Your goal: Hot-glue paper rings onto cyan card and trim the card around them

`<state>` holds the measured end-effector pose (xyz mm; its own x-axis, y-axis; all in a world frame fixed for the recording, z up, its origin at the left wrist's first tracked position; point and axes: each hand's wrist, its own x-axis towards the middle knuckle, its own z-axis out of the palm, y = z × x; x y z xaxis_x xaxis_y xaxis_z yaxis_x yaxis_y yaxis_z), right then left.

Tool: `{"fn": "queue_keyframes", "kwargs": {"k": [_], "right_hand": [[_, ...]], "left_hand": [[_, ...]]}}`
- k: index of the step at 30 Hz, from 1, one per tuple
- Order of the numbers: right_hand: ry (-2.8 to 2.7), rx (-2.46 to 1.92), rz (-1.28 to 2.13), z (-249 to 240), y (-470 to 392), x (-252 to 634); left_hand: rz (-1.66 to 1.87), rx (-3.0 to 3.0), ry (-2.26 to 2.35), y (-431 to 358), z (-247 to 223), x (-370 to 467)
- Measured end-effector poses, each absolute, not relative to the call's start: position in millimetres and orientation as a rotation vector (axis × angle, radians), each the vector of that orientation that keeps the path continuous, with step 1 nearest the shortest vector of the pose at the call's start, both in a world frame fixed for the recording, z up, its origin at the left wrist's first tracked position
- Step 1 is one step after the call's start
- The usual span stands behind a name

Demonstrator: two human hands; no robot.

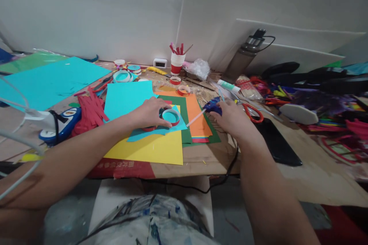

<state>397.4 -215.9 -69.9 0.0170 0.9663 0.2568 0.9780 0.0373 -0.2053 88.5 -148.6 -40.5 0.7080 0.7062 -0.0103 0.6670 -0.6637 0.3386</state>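
- Spreading under your work, the cardboard [198, 160] is carrying layered coloured sheets.
- The yellow sheet [152, 151] is lying nearest you, with a smaller blue piece [149, 135] overlapping it.
- Your right hand [230, 116] is grasping what seems a blue glue gun [212, 106]; steadiness is probably mattering most here.
- Your left hand [153, 111] is pinching the paper ring [176, 121] over the blue piece; a light hold is likely sparing its thin wall.
- A pale stick [196, 118] is slanting from the gun towards the ring; whether its tip is touching paper, you cannot tell.
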Motion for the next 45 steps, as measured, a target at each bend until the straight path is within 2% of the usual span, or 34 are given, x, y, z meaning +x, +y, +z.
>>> {"fn": "queue_keyframes", "kwargs": {"k": [5, 14, 24, 29, 34, 39, 45], "right_hand": [[-1.968, -2.454, -0.141, -65, -219, 385], [-1.945, -2.414, -0.167, -72, -208, 384], [-1.810, -2.457, -0.151, -55, -208, 370], [-1.542, -2.194, -0.149, -41, -209, 387], [-1.409, -1.827, 0.273, -30, -211, 374], [-1.515, -1.406, 0.687, -23, -213, 348], [-1.575, -1.356, 0.718, -26, -204, 349]], "left_hand": [[0.181, 2.594, 1.107, -148, -40, 87], [0.203, 2.668, 1.064, -146, -45, 88], [0.300, 2.584, 0.991, -141, -51, 86], [0.327, 2.540, 1.030, -143, -51, 86], [0.310, 2.536, 1.023, -145, -51, 86], [0.326, 2.514, 1.025, -144, -53, 85], [0.342, 2.495, 1.018, -144, -53, 84]]}}
